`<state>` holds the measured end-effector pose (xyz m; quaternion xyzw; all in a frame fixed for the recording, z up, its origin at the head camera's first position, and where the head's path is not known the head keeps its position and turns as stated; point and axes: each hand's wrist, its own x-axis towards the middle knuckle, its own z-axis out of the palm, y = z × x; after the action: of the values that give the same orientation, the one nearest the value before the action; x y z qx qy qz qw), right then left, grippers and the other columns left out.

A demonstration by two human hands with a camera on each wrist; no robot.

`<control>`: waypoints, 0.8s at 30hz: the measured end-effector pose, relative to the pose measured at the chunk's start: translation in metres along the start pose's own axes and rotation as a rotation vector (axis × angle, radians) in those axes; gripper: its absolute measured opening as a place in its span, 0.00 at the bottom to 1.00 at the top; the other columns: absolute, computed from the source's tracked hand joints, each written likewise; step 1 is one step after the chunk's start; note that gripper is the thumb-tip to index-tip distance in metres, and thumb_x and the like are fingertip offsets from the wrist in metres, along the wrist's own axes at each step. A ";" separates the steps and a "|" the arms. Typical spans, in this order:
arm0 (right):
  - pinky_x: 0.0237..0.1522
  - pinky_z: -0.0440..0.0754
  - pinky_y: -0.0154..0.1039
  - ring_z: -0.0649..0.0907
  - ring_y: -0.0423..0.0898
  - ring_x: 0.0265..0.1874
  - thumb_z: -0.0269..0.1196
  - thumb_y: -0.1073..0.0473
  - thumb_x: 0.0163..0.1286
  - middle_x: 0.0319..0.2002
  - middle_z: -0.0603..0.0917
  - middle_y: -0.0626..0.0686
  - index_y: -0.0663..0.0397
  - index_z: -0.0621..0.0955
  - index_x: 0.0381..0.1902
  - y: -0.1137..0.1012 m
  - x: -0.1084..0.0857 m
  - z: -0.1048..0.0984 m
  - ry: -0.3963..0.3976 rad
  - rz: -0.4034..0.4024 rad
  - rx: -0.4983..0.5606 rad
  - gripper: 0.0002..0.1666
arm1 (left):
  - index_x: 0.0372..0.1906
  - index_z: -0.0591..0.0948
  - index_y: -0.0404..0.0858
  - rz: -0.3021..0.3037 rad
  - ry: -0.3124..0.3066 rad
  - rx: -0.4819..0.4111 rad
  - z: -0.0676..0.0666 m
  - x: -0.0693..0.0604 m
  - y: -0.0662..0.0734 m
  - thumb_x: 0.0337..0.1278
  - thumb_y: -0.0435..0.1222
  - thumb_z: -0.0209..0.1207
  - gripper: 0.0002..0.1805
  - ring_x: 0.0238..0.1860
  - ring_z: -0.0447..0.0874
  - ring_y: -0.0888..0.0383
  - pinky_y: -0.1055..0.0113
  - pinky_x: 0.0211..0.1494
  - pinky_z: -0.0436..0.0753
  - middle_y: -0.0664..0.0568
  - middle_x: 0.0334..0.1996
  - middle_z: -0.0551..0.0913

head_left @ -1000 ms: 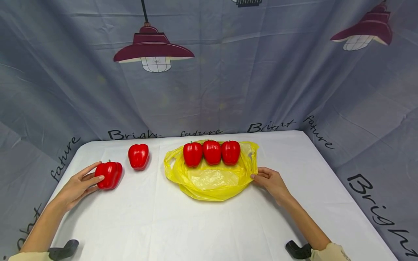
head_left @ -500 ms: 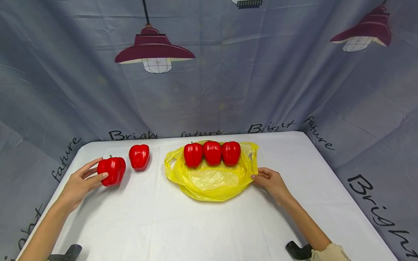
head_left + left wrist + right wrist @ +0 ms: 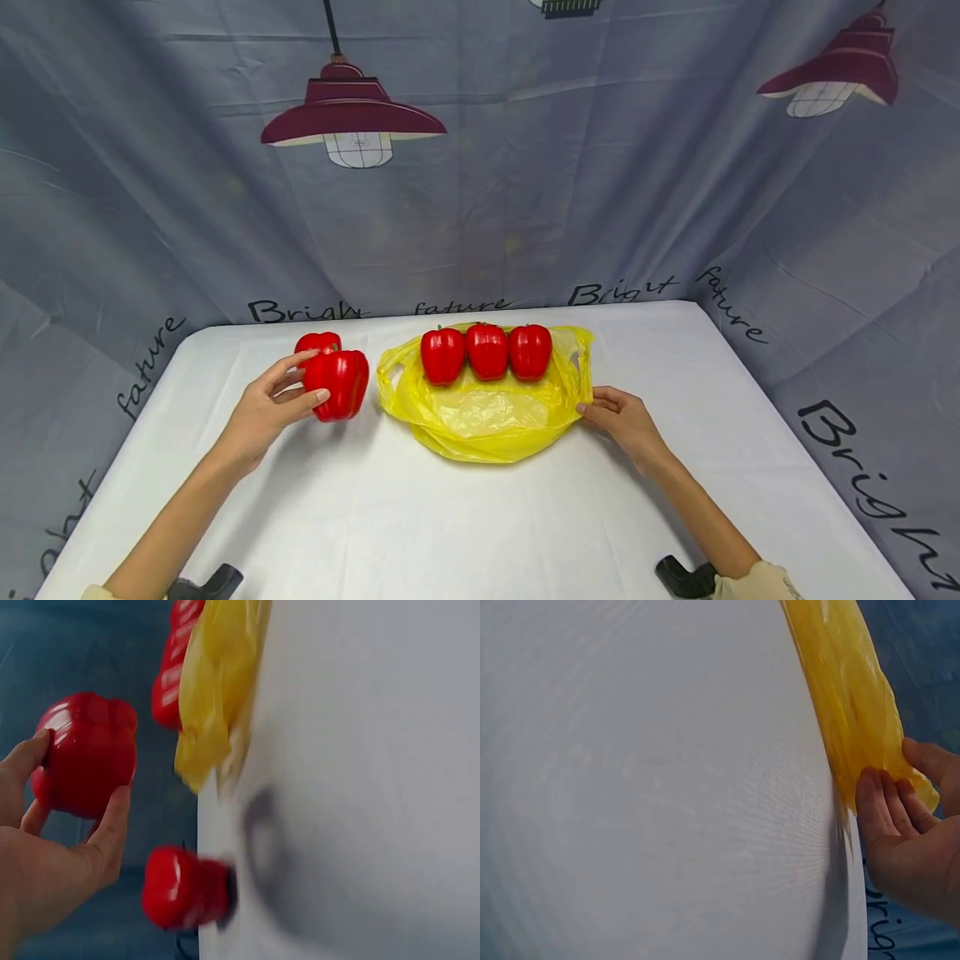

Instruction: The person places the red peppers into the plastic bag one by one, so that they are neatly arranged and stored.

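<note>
My left hand grips a glossy red bell pepper between thumb and fingers. In the left wrist view that bell pepper is held up off the table. A second bell pepper stands behind it, partly hidden in the head view. The yellow plastic bag lies spread open in the middle, with three red bell peppers in a row at its far side. At the bag's right edge my right hand pinches the plastic; the right wrist view shows thumb and fingers on the yellow plastic.
A white-covered table carries everything. Behind and at both sides hangs a grey-blue curtain printed with lamps and lettering. Black wrist-worn pieces show at the near edge.
My left hand has lifted the bell pepper from the table's left side and carried it right, in front of the other loose one. The right hand and the bag have stayed put.
</note>
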<state>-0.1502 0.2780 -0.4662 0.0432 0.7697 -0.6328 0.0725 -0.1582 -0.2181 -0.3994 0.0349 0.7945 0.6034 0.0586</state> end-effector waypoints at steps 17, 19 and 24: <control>0.48 0.84 0.38 0.86 0.42 0.40 0.67 0.63 0.68 0.46 0.85 0.59 0.72 0.75 0.59 0.006 0.004 0.002 0.018 -0.012 0.021 0.26 | 0.68 0.71 0.45 -0.015 -0.179 -0.183 0.125 0.025 0.023 0.58 0.37 0.69 0.33 0.60 0.73 0.38 0.50 0.53 0.83 0.39 0.62 0.71; 0.48 0.84 0.38 0.86 0.42 0.40 0.67 0.63 0.68 0.46 0.85 0.59 0.73 0.75 0.59 0.007 0.004 0.002 0.015 -0.017 0.022 0.26 | 0.68 0.72 0.46 0.007 -0.197 -0.164 0.138 0.027 0.023 0.58 0.38 0.69 0.32 0.59 0.73 0.39 0.50 0.53 0.84 0.40 0.61 0.71; 0.48 0.84 0.39 0.86 0.42 0.41 0.67 0.63 0.68 0.45 0.85 0.59 0.73 0.75 0.59 0.008 0.005 0.002 0.014 -0.025 0.031 0.26 | 0.67 0.73 0.46 0.029 -0.222 -0.157 0.169 0.032 0.020 0.59 0.40 0.69 0.31 0.58 0.73 0.42 0.49 0.52 0.84 0.42 0.60 0.72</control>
<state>-0.1533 0.2778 -0.4753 0.0393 0.7608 -0.6451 0.0583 -0.1673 -0.0475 -0.4262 0.1084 0.7330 0.6569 0.1399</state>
